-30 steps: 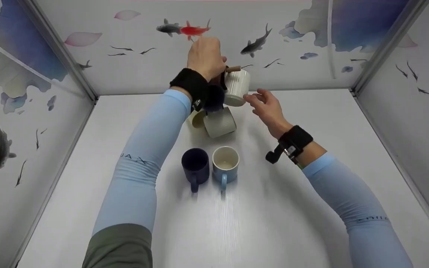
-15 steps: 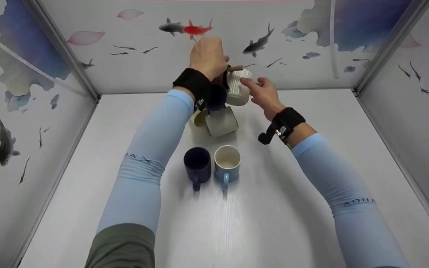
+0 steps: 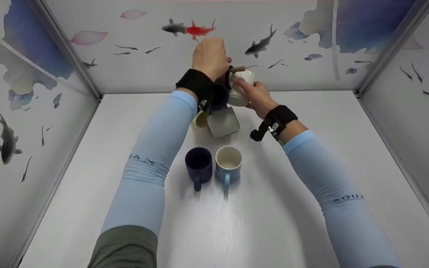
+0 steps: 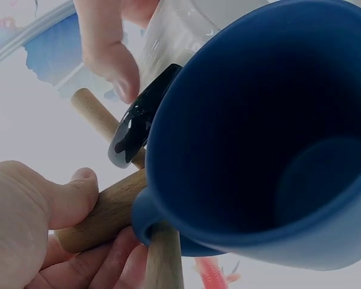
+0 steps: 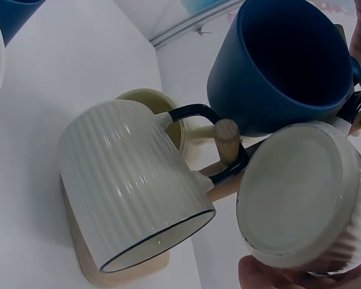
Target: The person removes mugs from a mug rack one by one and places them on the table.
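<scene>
My left hand grips the top of the wooden post of a mug tree at the back of the table. With thumb and fingers, my right hand holds a white ribbed mug with a black handle, tilted beside a wooden peg. A dark blue mug hangs by its handle from another peg. Lower down hangs a second white ribbed mug, its black handle round a peg. Behind it a pale yellow mug is partly hidden.
Two upright mugs stand on the white table nearer the front: a dark blue mug and a light blue mug, handles towards me. A printed wall rises right behind the mug tree, and side walls flank the table.
My right hand has come leftward from beside the white ribbed mug's base and now grips that mug, thumb across its side. My left hand keeps its hold on the post.
</scene>
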Demonstrator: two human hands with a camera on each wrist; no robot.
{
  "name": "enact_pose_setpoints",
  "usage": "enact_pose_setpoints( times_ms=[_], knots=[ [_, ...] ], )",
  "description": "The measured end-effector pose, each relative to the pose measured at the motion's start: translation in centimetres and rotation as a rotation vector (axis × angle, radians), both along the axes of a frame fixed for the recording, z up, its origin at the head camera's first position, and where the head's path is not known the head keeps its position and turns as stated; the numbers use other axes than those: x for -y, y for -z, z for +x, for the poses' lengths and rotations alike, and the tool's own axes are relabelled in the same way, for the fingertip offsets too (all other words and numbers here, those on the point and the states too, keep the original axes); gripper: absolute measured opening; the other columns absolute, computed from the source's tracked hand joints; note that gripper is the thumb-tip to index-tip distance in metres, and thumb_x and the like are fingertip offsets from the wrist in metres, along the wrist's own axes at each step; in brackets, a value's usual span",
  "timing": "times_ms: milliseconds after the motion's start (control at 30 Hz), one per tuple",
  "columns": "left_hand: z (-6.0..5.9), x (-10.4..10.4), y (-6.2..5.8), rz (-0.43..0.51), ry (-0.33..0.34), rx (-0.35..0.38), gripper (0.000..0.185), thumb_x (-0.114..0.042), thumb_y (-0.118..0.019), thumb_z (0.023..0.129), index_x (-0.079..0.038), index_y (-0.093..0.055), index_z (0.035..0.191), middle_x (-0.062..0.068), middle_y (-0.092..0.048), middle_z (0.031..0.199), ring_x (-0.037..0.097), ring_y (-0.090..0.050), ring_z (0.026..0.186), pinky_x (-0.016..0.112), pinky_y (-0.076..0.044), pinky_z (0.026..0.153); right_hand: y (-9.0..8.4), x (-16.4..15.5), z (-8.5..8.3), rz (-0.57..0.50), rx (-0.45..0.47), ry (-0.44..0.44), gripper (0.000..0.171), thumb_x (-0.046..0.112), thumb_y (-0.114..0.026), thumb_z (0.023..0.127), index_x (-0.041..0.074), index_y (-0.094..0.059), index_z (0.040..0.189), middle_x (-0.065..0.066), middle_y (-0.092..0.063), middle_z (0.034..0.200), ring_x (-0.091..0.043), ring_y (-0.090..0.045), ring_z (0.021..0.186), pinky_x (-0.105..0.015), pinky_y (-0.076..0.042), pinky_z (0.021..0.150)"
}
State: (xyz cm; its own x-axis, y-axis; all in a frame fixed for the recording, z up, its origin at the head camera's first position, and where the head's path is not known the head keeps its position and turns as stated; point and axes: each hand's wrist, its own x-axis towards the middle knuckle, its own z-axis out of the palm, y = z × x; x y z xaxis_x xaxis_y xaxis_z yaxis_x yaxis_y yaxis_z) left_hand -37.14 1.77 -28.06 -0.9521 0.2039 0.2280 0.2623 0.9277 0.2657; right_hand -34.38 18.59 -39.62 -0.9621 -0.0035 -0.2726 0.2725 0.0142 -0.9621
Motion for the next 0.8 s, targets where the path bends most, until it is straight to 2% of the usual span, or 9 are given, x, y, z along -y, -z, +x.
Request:
enact_pose_setpoints(
  times_ms=[200,467,800],
  knots=[
    [0.12,0.12,0.13,0.015,0.019,-0.020,0.031,-0.033,-0.075,0.108,-0.007,-0.084,0.121,0.008,-0.086,0.121,0.030,-0.080,0.118,0.042,-0.064,0.105,0.07,0.53,0.05,0.012,-0.014,0.009,0.085,0.048,-0.076,0.103,0.006,-0.038,0.166,-0.015,-0.055,0.159,-0.026,-0.066,0.137,-0.042,-0.057,0.120],
    [0.19,0.27,0.30,0.018,0.006,-0.024,0.030,-0.033,-0.074,0.109,-0.008,-0.085,0.121,0.008,-0.086,0.122,0.030,-0.079,0.118,0.042,-0.064,0.104,0.14,0.57,-0.10,0.026,-0.035,-0.008,0.078,0.043,-0.075,0.103,0.003,-0.045,0.163,-0.016,-0.061,0.152,-0.026,-0.070,0.129,-0.043,-0.060,0.116],
    [0.48,0.22,0.31,0.040,0.002,-0.039,0.028,-0.033,-0.074,0.109,-0.009,-0.086,0.115,0.007,-0.087,0.119,0.031,-0.080,0.117,0.043,-0.064,0.104,0.21,0.61,-0.29,0.038,-0.009,0.024,0.074,0.043,-0.077,0.102,0.004,-0.049,0.159,-0.011,-0.066,0.139,-0.023,-0.074,0.116,-0.041,-0.062,0.111]
  ],
)
